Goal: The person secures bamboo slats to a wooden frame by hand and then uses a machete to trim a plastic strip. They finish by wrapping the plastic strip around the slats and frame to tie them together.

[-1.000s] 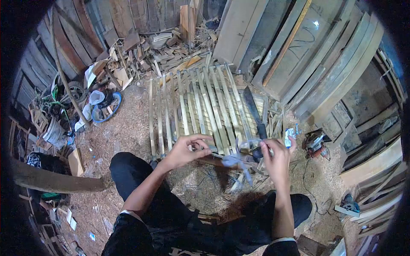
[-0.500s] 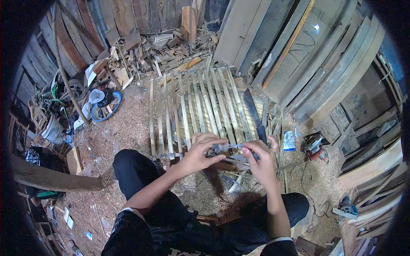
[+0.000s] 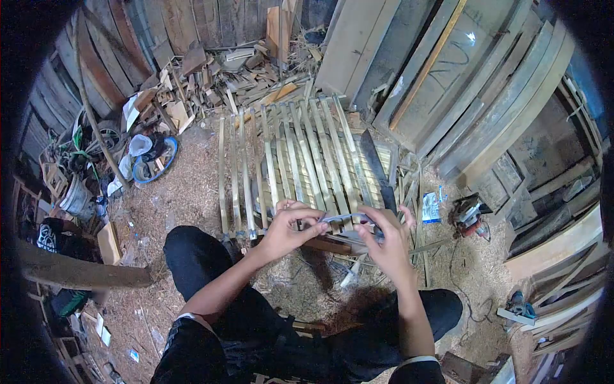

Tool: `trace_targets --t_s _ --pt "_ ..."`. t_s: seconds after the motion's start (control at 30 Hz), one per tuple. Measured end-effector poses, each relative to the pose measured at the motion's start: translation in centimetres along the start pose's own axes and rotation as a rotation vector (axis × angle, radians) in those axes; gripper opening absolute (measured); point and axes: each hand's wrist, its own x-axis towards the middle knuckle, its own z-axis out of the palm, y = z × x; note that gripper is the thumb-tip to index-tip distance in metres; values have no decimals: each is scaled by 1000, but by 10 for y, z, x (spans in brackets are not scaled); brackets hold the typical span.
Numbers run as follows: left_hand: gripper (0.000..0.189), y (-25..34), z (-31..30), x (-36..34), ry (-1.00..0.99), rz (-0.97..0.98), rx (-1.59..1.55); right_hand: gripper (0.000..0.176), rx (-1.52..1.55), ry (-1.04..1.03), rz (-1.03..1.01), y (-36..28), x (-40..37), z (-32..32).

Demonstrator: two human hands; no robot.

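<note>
Between my two hands a thin pale strip (image 3: 342, 218) is held up, slightly bowed. My left hand (image 3: 293, 230) pinches its left end between thumb and fingers. The right end is in the grip of my right hand (image 3: 385, 240), with some fingers raised. Beyond and below them lies a row of narrow wooden slats (image 3: 301, 150), side by side on a slatted base. A long dark blade (image 3: 373, 159) rests along the right side of the slats, its lower part near my right hand.
Wood scraps (image 3: 249, 73) are heaped at the back. A blue basin (image 3: 171, 160) stands left, and a power tool (image 3: 470, 221) lies right beside a blue-white packet (image 3: 432, 208). Boards (image 3: 499, 109) lean at the right. A curved beam (image 3: 86, 272) juts in from the left.
My left hand has shifted slightly left and its fingers have changed position. The bundled dark part near its fingertips no longer shows, and the strip now bows upward.
</note>
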Motion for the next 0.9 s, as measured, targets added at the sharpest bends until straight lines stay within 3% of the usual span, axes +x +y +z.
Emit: trace_targets --t_s 0.1,0.2,0.4,0.53,0.6,0.63,0.73,0.8,0.9 --pt "18 1 1 -1 -33 9 38 16 8 64 -73 -4 1 8" --pt "18 2 -1 2 -112 -5 -46 13 24 -30 -116 -3 1 11" --pt "23 -7 -2 2 -12 -117 -89 8 -62 10 -104 7 5 10" --pt "24 -12 -6 1 -23 -73 31 8 -48 13 -87 7 4 11" --pt "22 -15 4 1 16 -91 -322 11 -33 -33 -86 6 2 13" --pt "22 -15 5 0 16 -92 -324 11 -34 -35 -85 5 2 15" --pt "22 -8 4 -1 -55 -135 -276 25 39 -96 -99 -2 0 23" --pt "22 -1 3 -1 -80 -60 -59 26 70 -138 -94 -6 -3 26" --pt "21 5 4 -2 -74 -52 2 23 72 -198 -102 -7 -2 26"
